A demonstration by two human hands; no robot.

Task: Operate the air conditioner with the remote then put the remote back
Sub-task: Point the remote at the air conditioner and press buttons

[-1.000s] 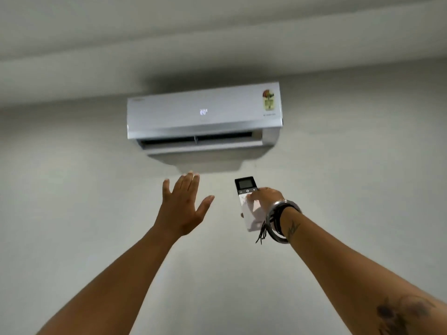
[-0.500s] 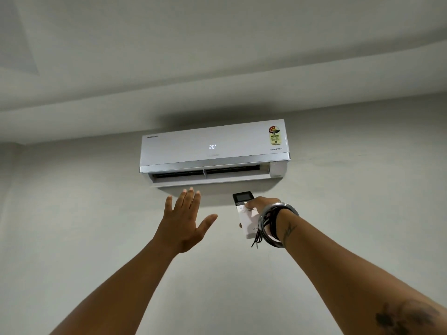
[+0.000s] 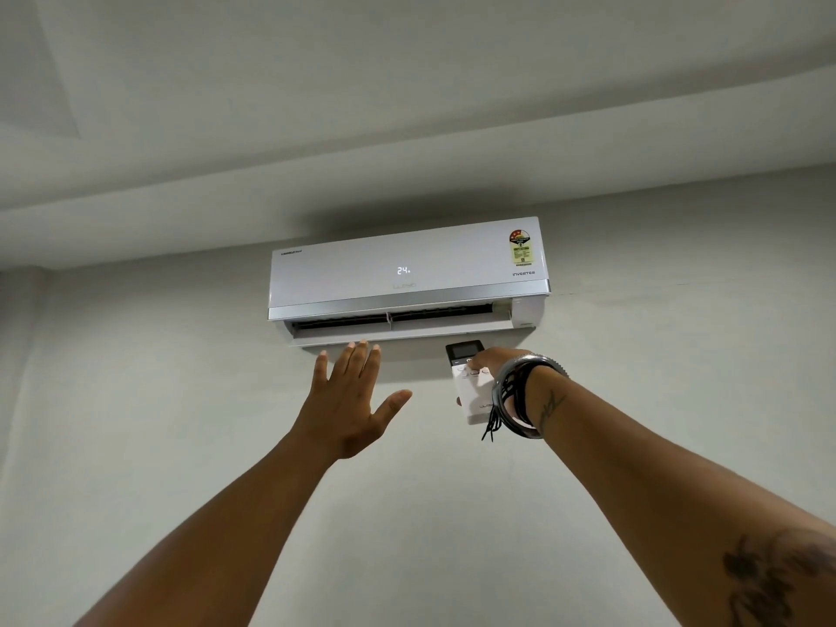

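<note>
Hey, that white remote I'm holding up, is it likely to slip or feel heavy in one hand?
Probably light: the right hand alone holds the remote up at arm's length. Its casing looks smooth and glossy, so it may be slippery. It looks rigid, and the dark screen end could crack if dropped.

You're looking up at a plain pale grey-green wall [image 3: 181,423] with nothing hung on the bare stretches, matte paint, pretty even. Up top the ceiling [image 3: 407,61] is the same washed-out tone, with a stepped beam [image 3: 452,174] running across right where wall meets ceiling. There's a recessed panel edge in the ceiling's upper left corner [image 3: 40,61]. Far left, another wall [image 3: 18,355] turns in. Light is soft and dim, with only faint shadows.
</note>
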